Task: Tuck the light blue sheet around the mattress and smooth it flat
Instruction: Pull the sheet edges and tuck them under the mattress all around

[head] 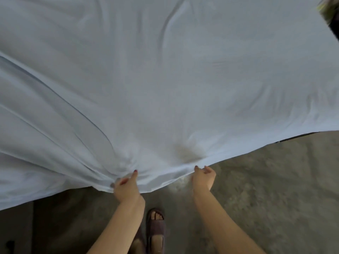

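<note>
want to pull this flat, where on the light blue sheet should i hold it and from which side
Grip the light blue sheet along its near hem, from the floor side, where the left hand and right hand pinch it now. Deep folds fan out from the left grip, so a hold further left along the hem would probably spread them.

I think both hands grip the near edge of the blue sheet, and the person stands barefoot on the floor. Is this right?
Not quite: the head view shows a slipper on the foot, not a bare foot. The rest holds: the left hand and right hand grip the sheet's near edge, above the floor.
</note>
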